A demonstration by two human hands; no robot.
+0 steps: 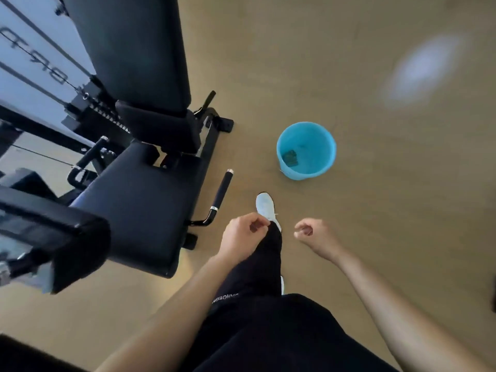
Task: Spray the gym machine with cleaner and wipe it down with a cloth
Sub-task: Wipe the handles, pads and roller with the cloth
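A black padded gym machine point(142, 200) with a flat seat, an upright back pad and steel cables fills the left of the view, standing on a tan floor point(349, 76). Just off its right side, a foam-gripped black handle point(222, 189) sticks out. Further right, set apart on the floor, sits a round light-blue plastic bucket point(306, 151) with a small dark wad at its bottom point(290, 158) — possibly the cloth, though it is too blurred to be sure. No spray bottle is visible.

The person stands beside the seat, one white shoe point(266, 206) forward. The left hand point(243, 238) and right hand point(312, 233) hang loosely curled, holding nothing.

The likely step is fetching supplies — best to step to the bucket, crouch and lift the wad out cleanly.
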